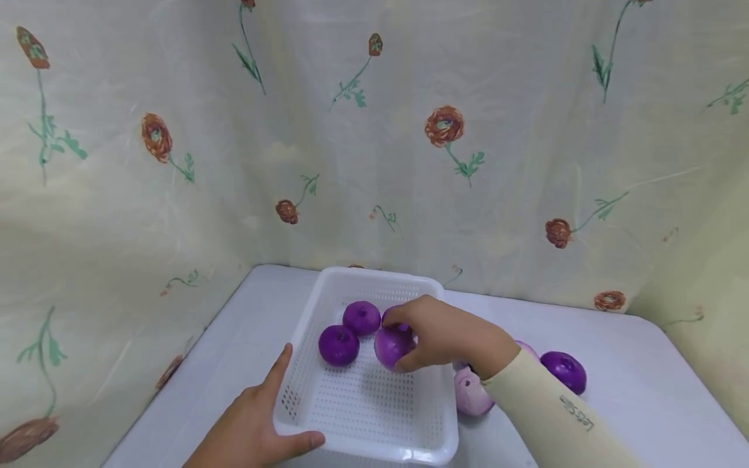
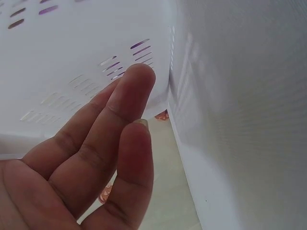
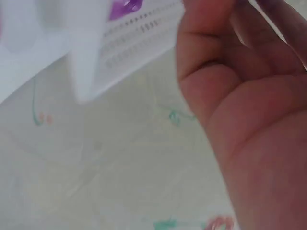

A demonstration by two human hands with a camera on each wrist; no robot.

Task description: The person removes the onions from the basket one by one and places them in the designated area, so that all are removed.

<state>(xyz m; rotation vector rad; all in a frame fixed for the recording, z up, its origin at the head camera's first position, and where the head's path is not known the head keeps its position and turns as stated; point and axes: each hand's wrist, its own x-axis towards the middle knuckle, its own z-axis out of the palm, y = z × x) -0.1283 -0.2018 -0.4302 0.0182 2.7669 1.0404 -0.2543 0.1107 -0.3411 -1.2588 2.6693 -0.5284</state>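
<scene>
A white perforated plastic basket stands on the table with several purple onions inside. Inside it, my right hand grips a lighter purple onion between thumb and fingers. Two darker onions, one at the left and one behind it, lie beside that one; another is partly hidden behind the right hand. My left hand is at the basket's near left corner, its index finger and thumb extended along the outside. In the left wrist view its fingers are loosely bent near the slotted wall, holding nothing.
Right of the basket, a pale pinkish onion and a dark purple onion lie on the white table; my right forearm partly covers another between them. A flower-printed curtain hangs behind and along the sides.
</scene>
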